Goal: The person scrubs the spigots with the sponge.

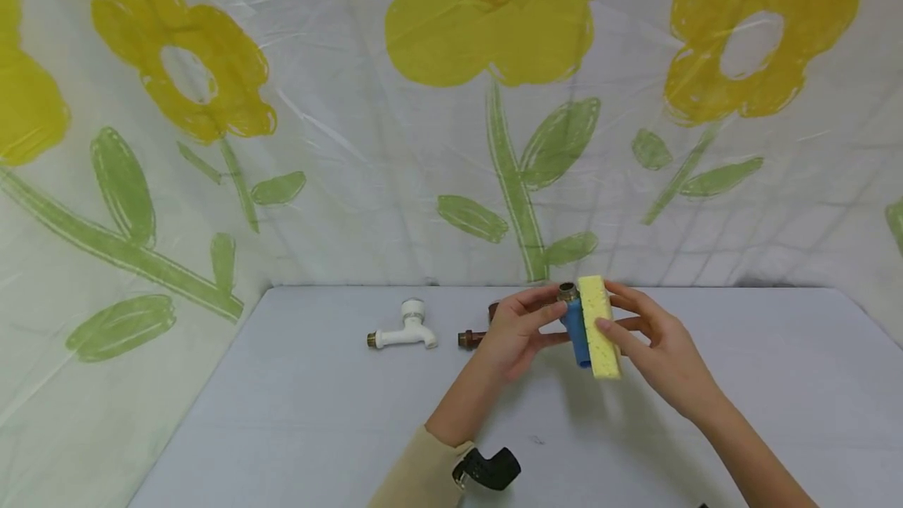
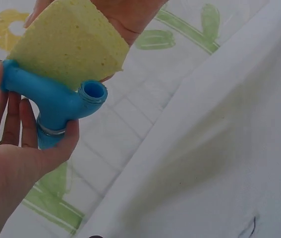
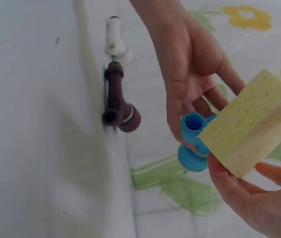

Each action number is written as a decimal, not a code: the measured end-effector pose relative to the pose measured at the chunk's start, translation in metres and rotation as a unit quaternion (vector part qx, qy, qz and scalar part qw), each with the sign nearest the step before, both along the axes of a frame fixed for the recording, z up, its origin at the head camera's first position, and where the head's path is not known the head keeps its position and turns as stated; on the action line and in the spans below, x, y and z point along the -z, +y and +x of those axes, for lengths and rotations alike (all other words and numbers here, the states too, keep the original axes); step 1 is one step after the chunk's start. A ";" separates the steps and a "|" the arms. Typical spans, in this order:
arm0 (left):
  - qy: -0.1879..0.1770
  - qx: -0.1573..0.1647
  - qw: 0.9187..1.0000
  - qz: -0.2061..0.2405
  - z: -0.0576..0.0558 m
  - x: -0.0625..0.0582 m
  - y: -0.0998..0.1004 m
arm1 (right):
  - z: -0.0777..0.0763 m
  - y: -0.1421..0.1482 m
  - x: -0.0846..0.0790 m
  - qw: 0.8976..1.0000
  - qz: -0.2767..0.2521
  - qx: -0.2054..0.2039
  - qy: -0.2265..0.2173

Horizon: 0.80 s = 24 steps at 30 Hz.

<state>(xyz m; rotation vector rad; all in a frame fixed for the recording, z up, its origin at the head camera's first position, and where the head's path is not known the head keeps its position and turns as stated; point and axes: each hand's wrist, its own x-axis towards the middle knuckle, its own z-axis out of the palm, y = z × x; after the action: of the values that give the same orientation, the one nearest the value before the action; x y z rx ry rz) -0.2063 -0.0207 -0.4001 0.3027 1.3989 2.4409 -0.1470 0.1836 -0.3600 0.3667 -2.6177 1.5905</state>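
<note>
A blue plastic faucet (image 2: pixel 46 94) with a metal-threaded end is held up over the table by my left hand (image 1: pixel 513 329), its fingers and thumb round the body. My right hand (image 1: pixel 666 351) pinches a yellow sponge (image 1: pixel 600 328) between thumb and fingers. The sponge's broad face lies right along the faucet's side, as the left wrist view shows. In the right wrist view the sponge hides part of the faucet. Behind my left hand, a brown faucet (image 3: pixel 116 99) lies on the table, partly covered in the head view.
A white faucet (image 1: pixel 405 328) lies left of the brown one on the pale table (image 1: pixel 317 414). A sheet with painted yellow flowers (image 1: pixel 487 14) hangs at the table's back edge. A black band (image 1: pixel 491 469) is on my left wrist.
</note>
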 end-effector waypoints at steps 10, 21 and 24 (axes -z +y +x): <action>0.025 0.020 0.999 -0.028 0.000 -0.005 -0.004 | -0.001 0.005 -0.001 0.999 0.036 0.013 0.004; 0.083 0.022 0.996 -0.039 0.000 -0.007 -0.009 | 0.000 0.004 -0.005 0.998 0.061 0.030 0.003; 0.083 0.019 0.994 -0.061 0.000 -0.008 -0.010 | 0.001 0.003 -0.006 0.998 0.062 0.031 -0.002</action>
<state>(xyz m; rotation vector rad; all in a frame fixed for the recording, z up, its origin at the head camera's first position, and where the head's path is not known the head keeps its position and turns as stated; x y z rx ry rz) -0.2067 -0.0311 -0.3926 0.5101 1.5870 2.3335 -0.1464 0.1871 -0.3543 0.2852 -2.7088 1.4161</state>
